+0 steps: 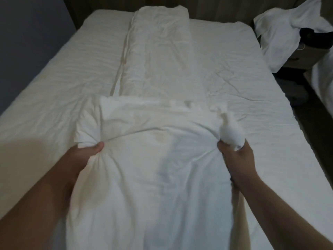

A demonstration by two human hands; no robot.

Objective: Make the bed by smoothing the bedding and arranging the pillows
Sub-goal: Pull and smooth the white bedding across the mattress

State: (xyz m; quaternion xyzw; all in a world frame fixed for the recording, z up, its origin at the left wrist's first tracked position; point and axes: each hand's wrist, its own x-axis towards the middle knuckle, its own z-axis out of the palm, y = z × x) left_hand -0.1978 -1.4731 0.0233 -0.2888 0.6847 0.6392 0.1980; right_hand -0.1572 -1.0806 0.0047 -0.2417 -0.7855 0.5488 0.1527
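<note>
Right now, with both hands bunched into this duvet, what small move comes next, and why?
Probably draw your left hand and right hand outward, away from each other, keeping each grip. The duvet lies folded in a narrow strip down the middle, leaving the sheet bare on both sides, so it likely needs spreading before smoothing.

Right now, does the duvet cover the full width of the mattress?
No: the duvet lies as a narrow folded strip down the middle, with bare sheet showing on both sides.
</note>
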